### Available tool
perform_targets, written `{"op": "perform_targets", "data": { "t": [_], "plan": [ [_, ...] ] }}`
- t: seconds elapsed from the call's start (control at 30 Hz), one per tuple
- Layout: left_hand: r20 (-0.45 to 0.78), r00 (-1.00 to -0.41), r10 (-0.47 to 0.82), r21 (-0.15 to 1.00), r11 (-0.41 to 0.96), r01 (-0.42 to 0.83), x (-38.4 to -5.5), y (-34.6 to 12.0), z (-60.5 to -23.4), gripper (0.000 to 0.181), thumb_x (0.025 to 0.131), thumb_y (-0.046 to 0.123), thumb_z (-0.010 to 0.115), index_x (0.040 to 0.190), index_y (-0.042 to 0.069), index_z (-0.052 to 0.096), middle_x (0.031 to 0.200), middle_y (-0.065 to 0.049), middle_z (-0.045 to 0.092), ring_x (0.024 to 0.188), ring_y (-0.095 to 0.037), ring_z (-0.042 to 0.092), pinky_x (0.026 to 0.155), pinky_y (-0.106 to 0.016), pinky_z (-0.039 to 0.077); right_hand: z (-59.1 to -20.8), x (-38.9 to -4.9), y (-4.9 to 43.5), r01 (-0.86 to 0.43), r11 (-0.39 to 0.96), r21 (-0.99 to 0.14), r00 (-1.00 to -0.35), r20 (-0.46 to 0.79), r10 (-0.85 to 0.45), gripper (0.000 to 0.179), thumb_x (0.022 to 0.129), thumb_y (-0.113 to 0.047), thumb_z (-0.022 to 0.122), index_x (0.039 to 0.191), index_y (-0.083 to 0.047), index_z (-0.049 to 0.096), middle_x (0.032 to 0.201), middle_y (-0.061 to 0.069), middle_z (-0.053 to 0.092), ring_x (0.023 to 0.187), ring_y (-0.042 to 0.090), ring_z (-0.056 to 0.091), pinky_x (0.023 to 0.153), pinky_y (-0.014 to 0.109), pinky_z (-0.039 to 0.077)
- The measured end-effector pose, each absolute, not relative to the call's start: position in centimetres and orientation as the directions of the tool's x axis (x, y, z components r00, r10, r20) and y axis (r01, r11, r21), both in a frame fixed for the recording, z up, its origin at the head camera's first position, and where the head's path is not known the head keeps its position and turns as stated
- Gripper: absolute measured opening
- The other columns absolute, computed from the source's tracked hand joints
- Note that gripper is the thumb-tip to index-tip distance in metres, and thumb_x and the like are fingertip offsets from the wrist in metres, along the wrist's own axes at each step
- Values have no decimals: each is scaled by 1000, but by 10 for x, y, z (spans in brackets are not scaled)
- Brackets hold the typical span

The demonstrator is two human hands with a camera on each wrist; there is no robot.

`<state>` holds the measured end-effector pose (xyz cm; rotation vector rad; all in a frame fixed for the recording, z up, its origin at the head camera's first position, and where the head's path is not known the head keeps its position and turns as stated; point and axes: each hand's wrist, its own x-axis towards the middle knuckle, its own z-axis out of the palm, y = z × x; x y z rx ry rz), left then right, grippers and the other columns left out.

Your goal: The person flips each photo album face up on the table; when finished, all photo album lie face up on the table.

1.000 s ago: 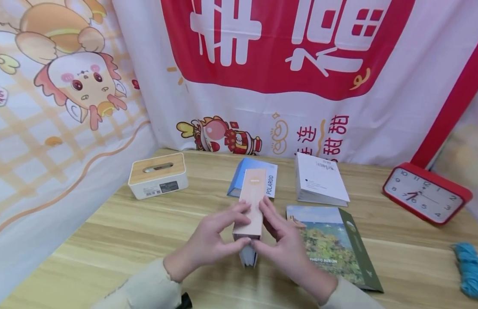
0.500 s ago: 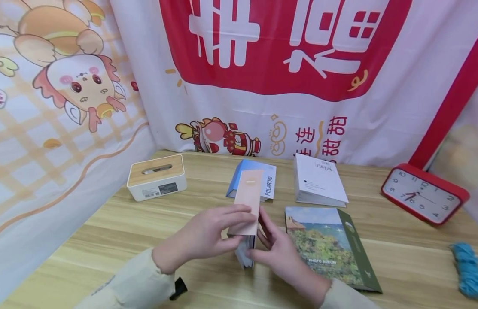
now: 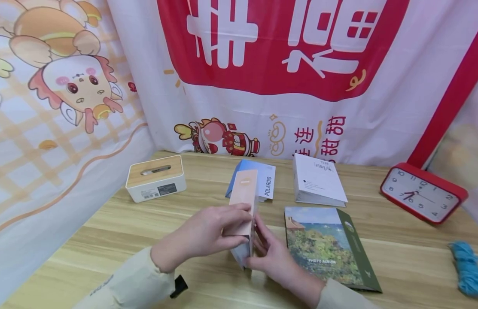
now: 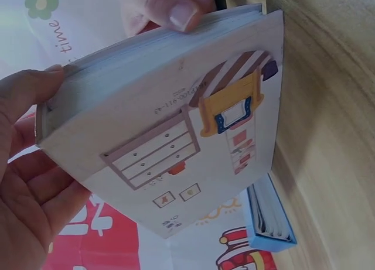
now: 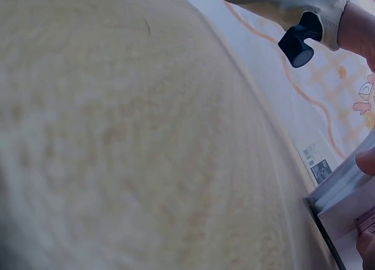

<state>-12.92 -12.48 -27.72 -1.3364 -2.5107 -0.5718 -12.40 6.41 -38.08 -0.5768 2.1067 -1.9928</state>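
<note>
A thick photo album (image 3: 243, 186) with a pale pink spine stands on the table with its spine up. My left hand (image 3: 208, 227) grips its near top end, fingers over the spine and thumb at the near end. Lower on the right side, my right hand (image 3: 275, 257) holds the album between thumb and fingers. The left wrist view shows its white cover (image 4: 217, 182) with drawn furniture, my left hand (image 4: 35, 194) around one corner and my right thumb (image 4: 176, 12) at the page edges. In the right wrist view only the album's lower corner (image 5: 337, 214) shows.
Behind it lie a blue Polaroid album (image 3: 266, 180) and a white album (image 3: 320, 180). A green-edged photo album (image 3: 324, 244) lies to the right. Farther out are a red clock (image 3: 424, 193), blue yarn (image 3: 467, 268) and, at left, a wood-topped tissue box (image 3: 155, 180).
The album has turned and tilted slightly, so its right side shows more. My left hand has moved a little left with its fingers further over the spine; my right hand has slid down the right side.
</note>
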Motion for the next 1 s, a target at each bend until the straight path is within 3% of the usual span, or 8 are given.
{"op": "perform_targets", "data": {
  "t": [0.13, 0.23, 0.53, 0.63, 0.73, 0.83, 0.93, 1.0],
  "plan": [
    [329, -565, 757, 190, 533, 825, -129, -124, -274, 44, 81, 28, 70, 122, 14, 61, 131, -11, 54, 106, -21, 62, 84, -28, 53, -382, -124, 64, -131, 57, -990, -915, 99, -390, 100, 68, 1, 74, 148, -9, 15, 153, 14, 14, 135, 33, 25, 103, 29, 32],
    [289, -572, 767, 178, 544, 820, -129, -124, -271, 43, 81, 26, 69, 122, 14, 61, 131, -13, 53, 94, -19, 66, 75, -22, 54, -382, -124, 63, -114, 77, -991, -924, 77, -374, 97, 68, -1, 75, 147, -11, 20, 152, 14, 19, 134, 33, 29, 102, 28, 33],
    [351, -507, 787, 168, 479, 861, -133, -128, -266, 27, 79, 14, 69, 105, 7, 70, 106, -15, 67, 106, -23, 61, 79, -26, 54, -381, -122, 63, -181, 123, -976, -937, 133, -323, 81, 67, 1, 74, 139, -4, 37, 140, 17, 39, 125, 34, 44, 98, 31, 40],
    [381, -494, 781, 189, 457, 869, -134, -130, -266, 26, 77, 11, 68, 103, 7, 70, 97, -16, 69, 97, -23, 66, 63, -14, 52, -379, -121, 65, -214, 165, -963, -941, 158, -299, 76, 66, -3, 75, 135, -5, 43, 135, 17, 46, 120, 33, 50, 95, 31, 43],
    [402, -504, 764, 244, 441, 864, -135, -135, -268, 27, 75, 8, 68, 102, 6, 70, 92, -16, 70, 80, -15, 69, 48, -8, 41, -376, -120, 67, -220, 172, -960, -943, 164, -289, 71, 66, -3, 75, 131, -3, 48, 131, 19, 49, 118, 34, 51, 93, 31, 44],
    [421, -534, 733, 323, 429, 844, -136, -143, -274, 28, 74, 4, 67, 101, 5, 70, 98, -18, 69, 56, 0, 53, 42, -9, 34, -372, -119, 70, -210, 196, -958, -949, 151, -278, 65, 66, -3, 75, 127, -5, 53, 128, 17, 53, 117, 33, 52, 91, 30, 46],
    [427, -585, 690, 428, 416, 802, -136, -151, -282, 29, 74, 1, 67, 103, 3, 70, 104, -16, 68, 57, 1, 50, 52, -9, 45, -368, -118, 72, -212, 248, -945, -953, 144, -267, 59, 65, -4, 74, 122, -9, 59, 126, 11, 56, 118, 31, 51, 89, 28, 48],
    [410, -637, 653, 516, 410, 752, -135, -156, -287, 30, 74, -1, 68, 104, 1, 69, 105, -15, 68, 74, -6, 63, 65, -14, 53, -366, -117, 73, -223, 277, -935, -953, 150, -263, 56, 65, -5, 74, 120, -12, 61, 124, 8, 58, 118, 29, 52, 89, 28, 48]
  ]
}}
